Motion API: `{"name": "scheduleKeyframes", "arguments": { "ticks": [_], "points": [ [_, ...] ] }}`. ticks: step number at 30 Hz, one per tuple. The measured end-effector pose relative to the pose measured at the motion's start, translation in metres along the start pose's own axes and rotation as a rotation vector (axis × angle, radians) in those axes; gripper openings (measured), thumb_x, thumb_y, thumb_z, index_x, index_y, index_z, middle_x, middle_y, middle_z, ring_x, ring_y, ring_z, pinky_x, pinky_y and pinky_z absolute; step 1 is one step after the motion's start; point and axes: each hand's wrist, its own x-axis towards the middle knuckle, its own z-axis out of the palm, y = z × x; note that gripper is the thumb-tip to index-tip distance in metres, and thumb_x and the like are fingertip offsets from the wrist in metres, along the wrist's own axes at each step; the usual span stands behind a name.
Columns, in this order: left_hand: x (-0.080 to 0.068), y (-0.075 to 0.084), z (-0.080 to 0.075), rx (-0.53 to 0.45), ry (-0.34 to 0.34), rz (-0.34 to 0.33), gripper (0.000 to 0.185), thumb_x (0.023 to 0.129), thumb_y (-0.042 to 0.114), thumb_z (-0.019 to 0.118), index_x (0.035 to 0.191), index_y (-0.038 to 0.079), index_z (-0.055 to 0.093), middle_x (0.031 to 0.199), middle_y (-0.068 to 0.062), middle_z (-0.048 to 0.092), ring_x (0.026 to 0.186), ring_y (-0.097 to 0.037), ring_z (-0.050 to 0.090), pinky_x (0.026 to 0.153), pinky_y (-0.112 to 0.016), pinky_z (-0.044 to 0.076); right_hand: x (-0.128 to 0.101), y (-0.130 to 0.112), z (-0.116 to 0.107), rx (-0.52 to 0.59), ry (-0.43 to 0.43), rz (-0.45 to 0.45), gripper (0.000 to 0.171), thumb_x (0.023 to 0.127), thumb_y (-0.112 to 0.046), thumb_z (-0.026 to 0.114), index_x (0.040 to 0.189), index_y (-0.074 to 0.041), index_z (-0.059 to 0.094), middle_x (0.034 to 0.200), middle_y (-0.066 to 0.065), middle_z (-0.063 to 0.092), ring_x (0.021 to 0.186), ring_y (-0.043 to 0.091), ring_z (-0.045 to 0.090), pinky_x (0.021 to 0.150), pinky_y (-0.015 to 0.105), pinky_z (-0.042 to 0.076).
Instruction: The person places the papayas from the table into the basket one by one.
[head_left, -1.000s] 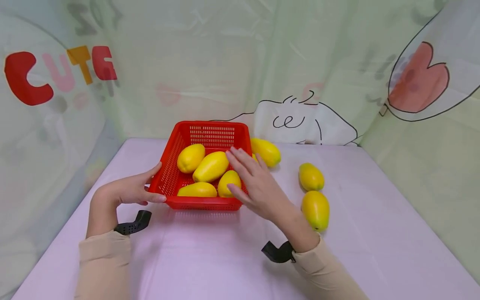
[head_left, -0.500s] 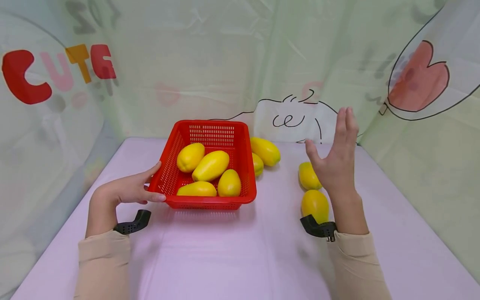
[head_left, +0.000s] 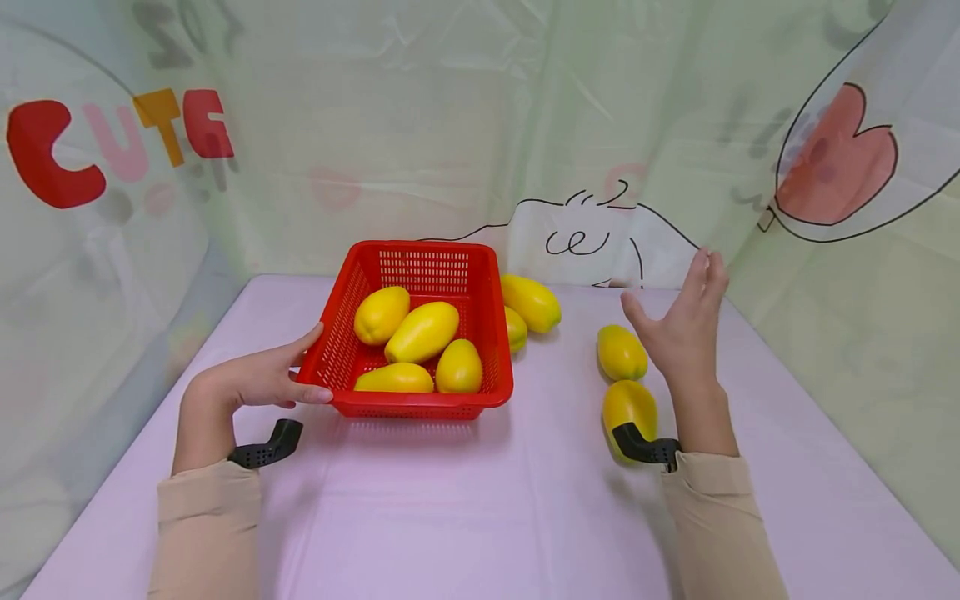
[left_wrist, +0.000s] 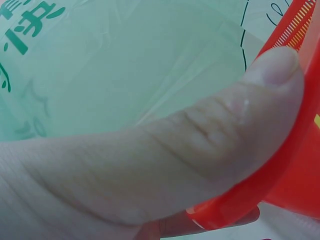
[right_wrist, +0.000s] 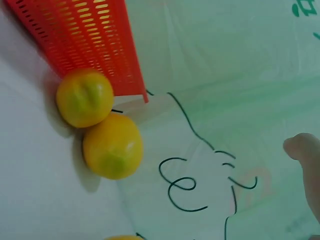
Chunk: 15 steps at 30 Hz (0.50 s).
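My left hand [head_left: 251,379] grips the near left corner of the red plastic basket [head_left: 420,406]. In the left wrist view the thumb [left_wrist: 215,135] lies along the basket rim [left_wrist: 285,170], with a finger partly seen beneath it. Several yellow fruits that look like papayas, one of them a long papaya [head_left: 422,332], lie inside. My right hand [head_left: 684,333] is raised with spread fingers and holds nothing. Closest to it on the table is a papaya [head_left: 622,353], with another papaya [head_left: 628,407] just nearer to me, partly hidden by the wrist camera.
Two more papayas, a larger one [head_left: 532,302] and a partly hidden one [head_left: 515,330], lie against the basket's right side. The table [head_left: 420,517] has a pale lilac cover. Printed curtains [head_left: 420,125] enclose the back and both sides.
My right hand has swung from over the basket's right side to the right, beside the loose papayas, then dipped slightly. The left hand and the basket have stayed put.
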Motion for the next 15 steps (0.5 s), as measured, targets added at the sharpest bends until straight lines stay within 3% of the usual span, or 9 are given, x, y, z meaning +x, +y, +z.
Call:
{"name": "scheduleKeyframes", "arguments": {
  "ticks": [5,15],
  "points": [
    [0.000,0.000,0.000,0.002,0.004,-0.003,0.118,0.076,0.050,0.074,0.152,0.023,-0.011,0.156,-0.023,0.008,0.129,-0.038,0.032,0.090,-0.044,0.053,0.002,0.017,0.013,-0.098,-0.136,0.074,0.102,0.086,-0.052,0.060,0.153,-0.022,-0.010,0.159,0.010,-0.016,0.144,0.042,0.010,0.105,0.064,0.028],
    [0.002,-0.002,0.000,0.001,0.006,-0.008,0.118,0.075,0.051,0.074,0.152,0.024,-0.011,0.156,-0.022,0.009,0.130,-0.039,0.031,0.090,-0.044,0.053,0.000,0.035,0.037,-0.139,-0.348,0.139,0.104,0.085,-0.055,0.060,0.153,-0.016,-0.009,0.157,0.020,-0.013,0.138,0.051,0.015,0.101,0.066,0.031]
  ]
}}
